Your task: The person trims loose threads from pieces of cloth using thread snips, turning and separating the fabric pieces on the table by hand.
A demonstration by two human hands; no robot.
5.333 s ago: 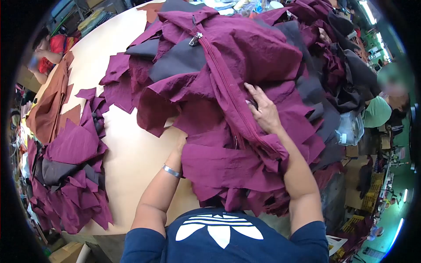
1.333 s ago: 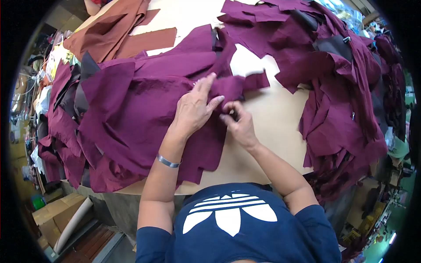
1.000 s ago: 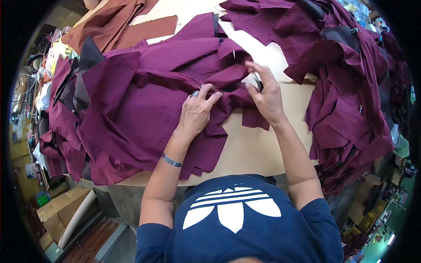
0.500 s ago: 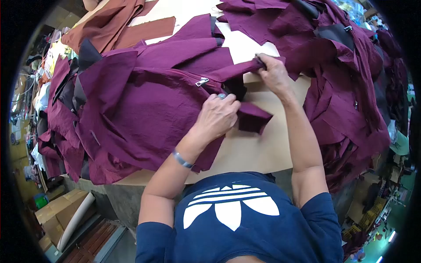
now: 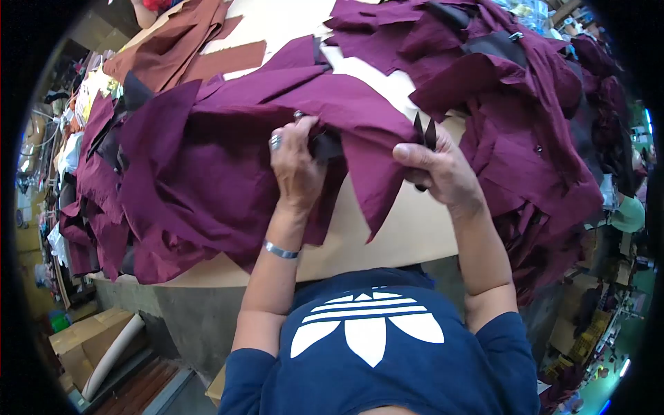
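My left hand (image 5: 296, 166) is closed on a maroon fabric piece (image 5: 228, 145), close to a metal zipper pull (image 5: 299, 115). Dark lining (image 5: 325, 146) peeks out just right of those fingers. In my right hand (image 5: 446, 173) is a pair of black thread snips (image 5: 424, 133), blades pointing up and away from me. The thumb of that hand lies by the edge of a raised maroon panel (image 5: 377, 138), which hangs to a point between my hands. Whether the thumb also pinches the cloth, I cannot tell.
More maroon pieces (image 5: 522, 145) are heaped on the right of the pale table (image 5: 408, 228). Rust-brown cloth (image 5: 180, 52) lies at the far left. Another person's arm (image 5: 143, 14) shows at the top left. A cardboard box (image 5: 90, 339) stands on the floor.
My left hand has moved up and left toward the zipper pull. My right hand has come lower, and the snips' blades now show clearly. The maroon panel between the hands has spread out.
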